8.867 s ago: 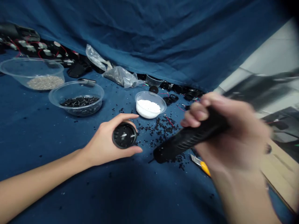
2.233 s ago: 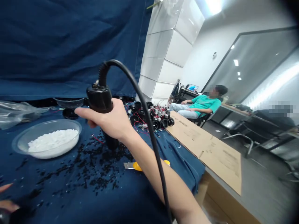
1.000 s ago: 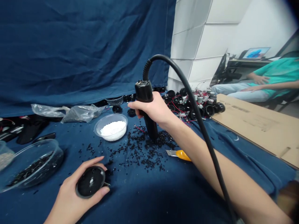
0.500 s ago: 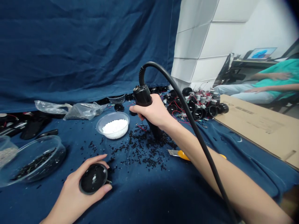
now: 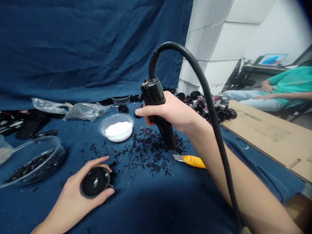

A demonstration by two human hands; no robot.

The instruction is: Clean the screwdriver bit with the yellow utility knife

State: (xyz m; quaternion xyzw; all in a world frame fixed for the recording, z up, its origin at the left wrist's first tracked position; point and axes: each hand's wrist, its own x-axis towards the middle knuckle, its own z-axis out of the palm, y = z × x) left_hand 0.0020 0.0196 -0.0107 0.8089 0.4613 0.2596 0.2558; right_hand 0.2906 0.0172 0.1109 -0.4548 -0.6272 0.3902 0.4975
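My left hand point(image 5: 65, 196) curls its fingers and thumb round a round black plastic housing point(image 5: 94, 183), whose open face is up with a small white spot in the middle. A thin metal bit shows by the thumb. My right hand point(image 5: 168, 110) wraps round a black corded electric screwdriver point(image 5: 153, 92), tilted with its lower end away from me over scattered black screws point(image 5: 148, 156); its tip is hard to make out. Beneath my right forearm lies a yellow utility knife point(image 5: 193, 161), its blade pointing left. A clear bowl point(image 5: 101, 130) of white pieces stands behind the screws.
A larger clear bowl point(image 5: 57, 148) with dark pieces stands at left. Plastic bags point(image 5: 85, 112) lie at the back. Black housings with red wires point(image 5: 220, 115) are heaped at right, beside a cardboard sheet point(image 5: 275, 133). A person in a green top point(image 5: 292, 81) sits beyond.
My right hand has raised the screwdriver toward me, and more of its lower end shows. The left hand keeps its hold on the housing. The view has shifted slightly.
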